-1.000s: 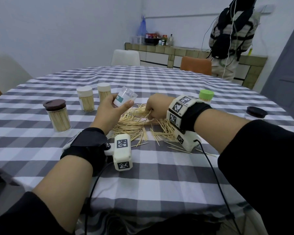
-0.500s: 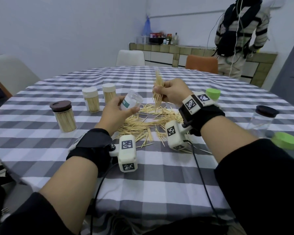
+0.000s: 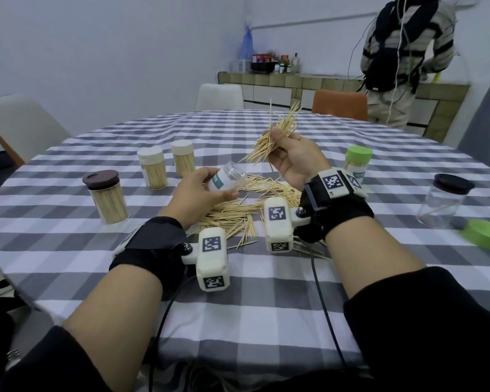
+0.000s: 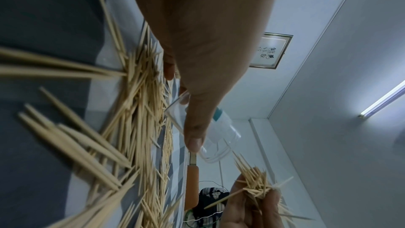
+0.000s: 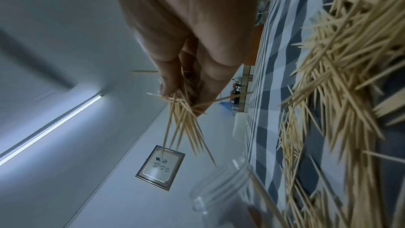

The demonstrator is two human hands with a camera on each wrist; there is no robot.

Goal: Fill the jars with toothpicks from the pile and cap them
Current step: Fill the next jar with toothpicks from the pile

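Observation:
My left hand (image 3: 201, 190) grips a small clear empty jar (image 3: 229, 179) with a teal label, tilted so its open mouth faces up and right, above the toothpick pile (image 3: 249, 205). The same jar (image 4: 210, 133) shows under my thumb in the left wrist view. My right hand (image 3: 290, 154) is raised above the pile and pinches a splayed bundle of toothpicks (image 3: 275, 134), whose lower tips point at the jar's mouth. In the right wrist view the bundle (image 5: 186, 120) hangs just above the jar's rim (image 5: 221, 179).
Filled capped jars stand on the checked table (image 3: 238, 306): a brown-lidded one (image 3: 106, 196), two white-lidded ones (image 3: 153, 169), (image 3: 184, 158) and a green-lidded one (image 3: 357, 162). At the right are a dark-lidded near-empty jar (image 3: 444, 205) and a loose green lid (image 3: 484, 233). A person (image 3: 402, 55) stands behind.
My right hand closed on toothpicks in the pile, lifted the bundle clear and turned palm-up above the jar's mouth. My left hand kept the jar tilted in about the same place.

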